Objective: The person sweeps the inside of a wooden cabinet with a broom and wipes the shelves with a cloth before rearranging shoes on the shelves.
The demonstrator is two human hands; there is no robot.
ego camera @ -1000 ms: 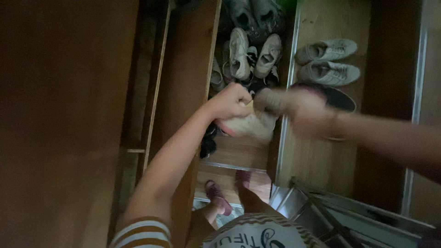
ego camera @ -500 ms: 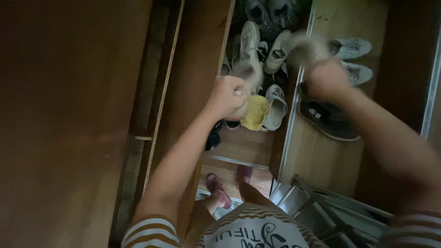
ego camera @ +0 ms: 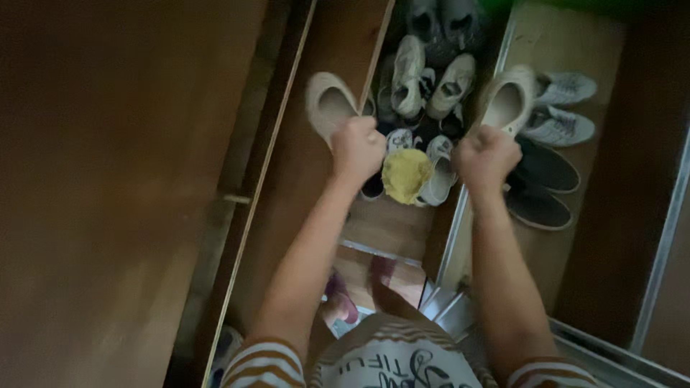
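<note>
I stand over a wooden shoe cupboard and look straight down. My left hand (ego camera: 357, 147) grips the heel of a beige slip-on shoe (ego camera: 328, 104), held with its opening facing up. My right hand (ego camera: 486, 156) grips the heel of the matching beige slip-on shoe (ego camera: 507, 100) the same way. Both shoes are held apart above the shelves. A yellow cloth (ego camera: 405, 174) hangs between my hands; I cannot tell whether a hand holds it.
Several pale sneakers (ego camera: 430, 80) lie on the shelf (ego camera: 381, 226) below. Two grey sneakers (ego camera: 563, 108) and dark flat shoes (ego camera: 540, 188) sit on the right shelf. A wooden cupboard panel (ego camera: 115, 187) fills the left. My feet in red sandals (ego camera: 341, 298) show below.
The two beige shoes came apart: my left hand lifted one to the left, my right hand drew the other to the right. Both arms now reach forward side by side.
</note>
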